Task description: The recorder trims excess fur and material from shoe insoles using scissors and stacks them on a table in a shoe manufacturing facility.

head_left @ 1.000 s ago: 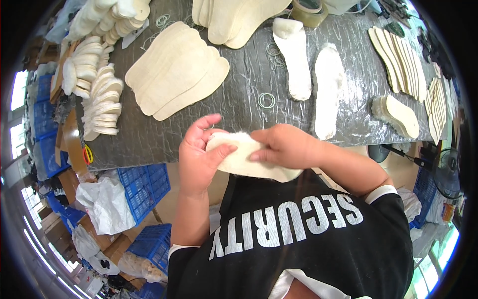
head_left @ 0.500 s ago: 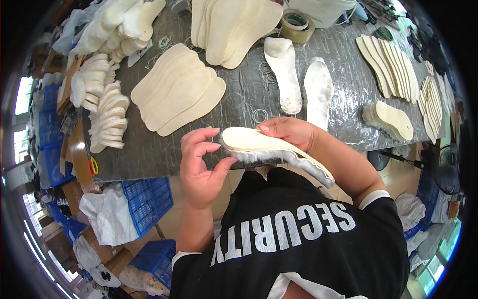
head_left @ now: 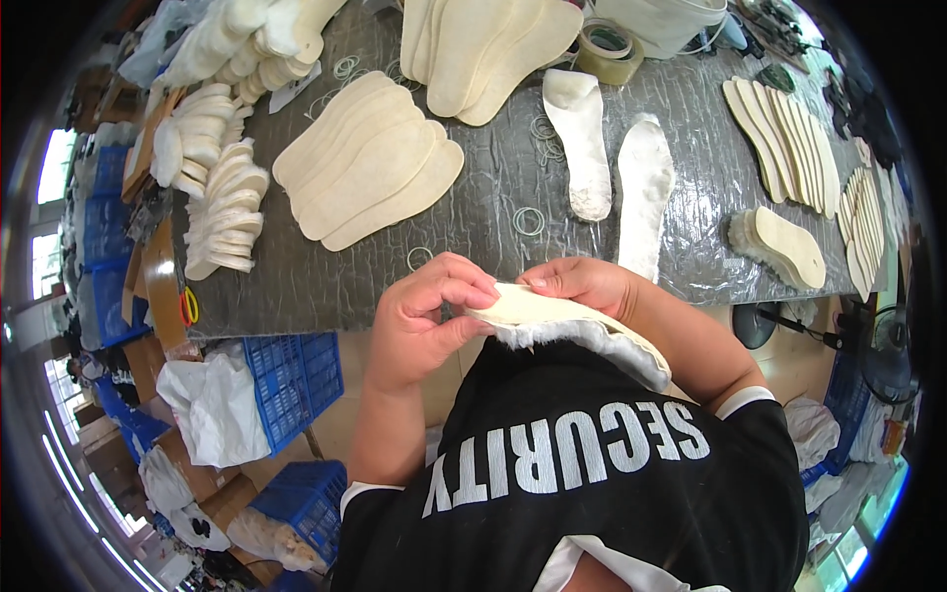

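Observation:
Between my two hands, in front of the table's near edge, is a small stack of fleece-lined insoles point(head_left: 547, 305). Its smooth cream face is uppermost and grey-white fleece shows along the lower side. My left hand point(head_left: 422, 321) is closed on the left end, thumb below and fingers above. My right hand point(head_left: 597, 284) grips the far edge, its thumb lying on the cream face; its other fingers are mostly hidden. A greenish rubber band point(head_left: 421, 249) lies on the table just beyond my left hand, and another rubber band point(head_left: 528, 209) lies farther right.
Fanned cream insoles point(head_left: 370, 168) cover the table's left middle, with fleecy stacks point(head_left: 225, 222) beyond them to the left. Two white insoles point(head_left: 580, 148) lie ahead. At right sit a bundled stack point(head_left: 786, 247) and fanned rows point(head_left: 784, 138). Yellow-handled scissors point(head_left: 190, 306) rest at the left edge.
My left hand has gone from spread fingers beside the insoles to closed on their left end. The stack has moved slightly right and nearer my body, with my right hand still gripping it.

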Available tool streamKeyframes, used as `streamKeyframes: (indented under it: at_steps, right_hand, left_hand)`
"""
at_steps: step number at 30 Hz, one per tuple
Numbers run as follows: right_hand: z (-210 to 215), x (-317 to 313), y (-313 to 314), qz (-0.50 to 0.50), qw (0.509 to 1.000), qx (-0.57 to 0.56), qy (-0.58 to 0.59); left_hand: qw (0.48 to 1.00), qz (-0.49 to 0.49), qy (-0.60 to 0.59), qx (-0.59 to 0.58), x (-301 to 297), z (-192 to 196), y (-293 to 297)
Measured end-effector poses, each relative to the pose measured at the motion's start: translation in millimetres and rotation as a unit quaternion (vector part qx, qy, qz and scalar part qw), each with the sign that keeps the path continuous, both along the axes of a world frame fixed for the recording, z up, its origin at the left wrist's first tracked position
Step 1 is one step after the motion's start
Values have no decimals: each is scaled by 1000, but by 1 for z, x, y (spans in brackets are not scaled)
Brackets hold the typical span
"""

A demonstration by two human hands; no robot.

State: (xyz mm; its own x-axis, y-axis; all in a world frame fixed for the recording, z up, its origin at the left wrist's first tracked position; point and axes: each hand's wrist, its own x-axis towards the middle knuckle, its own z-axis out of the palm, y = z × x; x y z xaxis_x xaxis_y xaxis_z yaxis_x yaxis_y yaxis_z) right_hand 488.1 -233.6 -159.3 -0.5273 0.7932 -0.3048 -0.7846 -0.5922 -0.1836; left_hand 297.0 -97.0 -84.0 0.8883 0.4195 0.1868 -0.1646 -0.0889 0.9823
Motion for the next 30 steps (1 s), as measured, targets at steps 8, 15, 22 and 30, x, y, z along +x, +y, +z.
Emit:
streamKeyframes:
  at_steps: [8,15,22,30]
  right_hand:
    - [3,-7,-3,6,999,-35,5]
    - [-2,-4,-8,8,1000,-16,18]
    - [6,-13,-5,-6,998,-38,-50]
    - [13,-17,-6,9,995,5,-95]
  left_hand:
    - [992,-25,-22,-125,-4,-12,-3]
    - [997,29,50,-59,-1,7,-9]
    - [995,9,36,95,-2,3,-8]
    - [994,28,79,73,-15,0,-7]
